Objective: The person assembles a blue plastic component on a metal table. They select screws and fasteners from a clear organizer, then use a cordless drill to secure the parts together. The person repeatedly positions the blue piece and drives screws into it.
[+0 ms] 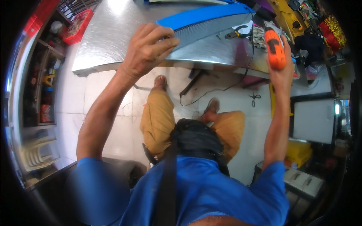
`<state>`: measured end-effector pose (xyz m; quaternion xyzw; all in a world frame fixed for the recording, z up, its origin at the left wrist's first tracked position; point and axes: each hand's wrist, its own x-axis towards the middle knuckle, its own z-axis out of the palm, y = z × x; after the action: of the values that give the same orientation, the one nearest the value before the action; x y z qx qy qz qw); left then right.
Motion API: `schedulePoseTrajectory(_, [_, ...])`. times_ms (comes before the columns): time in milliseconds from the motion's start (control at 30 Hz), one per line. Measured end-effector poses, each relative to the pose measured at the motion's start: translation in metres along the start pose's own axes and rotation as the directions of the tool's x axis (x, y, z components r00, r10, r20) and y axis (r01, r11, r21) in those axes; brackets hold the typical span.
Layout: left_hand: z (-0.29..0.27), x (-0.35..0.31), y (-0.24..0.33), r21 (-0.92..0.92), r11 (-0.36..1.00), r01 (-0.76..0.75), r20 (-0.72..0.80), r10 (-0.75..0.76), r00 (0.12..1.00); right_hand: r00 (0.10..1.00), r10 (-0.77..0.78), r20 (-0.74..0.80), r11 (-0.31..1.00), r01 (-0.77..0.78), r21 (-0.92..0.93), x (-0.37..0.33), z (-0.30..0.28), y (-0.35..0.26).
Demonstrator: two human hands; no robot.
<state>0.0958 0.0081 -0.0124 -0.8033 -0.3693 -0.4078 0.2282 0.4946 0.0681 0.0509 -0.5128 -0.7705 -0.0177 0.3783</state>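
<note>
A long blue housing (203, 16) with a grey ribbed side (211, 32) lies across the metal table. At its left end is my left hand (151, 47), closed with the fingers curled in a pinch. What the fingertips hold, if anything, is hidden, and I cannot tell whether they touch the housing. My right hand (282, 71), out to the right by the table's edge, is wrapped round an orange cordless drill (275, 49), its front end pointing away from me. Pliers with black and yellow handles (236, 33) lie beside the housing.
The shiny metal table (102, 41) has a bare near edge. A thin black cable (226, 89) hangs from it to the tiled floor. Red basket (80, 27) and shelves (45, 83) stand left. Cluttered goods (301, 26) fill the far right; a white-topped case (301, 180) sits near right.
</note>
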Motion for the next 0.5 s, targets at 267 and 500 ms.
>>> schedulePoseTrajectory(267, [0.001, -0.01, 0.035, -0.144, 0.989, 0.021, 0.117, -0.004, 0.993, 0.919, 0.279, 0.279, 0.94, -0.201, -0.276, 0.06, 0.044, 0.041])
schedulePoseTrajectory(500, [0.083, 0.029, 0.083, -0.147, 0.896, 0.419, 0.307, -0.362, 0.88, 0.919, 0.113, 0.378, 0.991, -0.078, -0.107, 0.069, 0.069, 0.077])
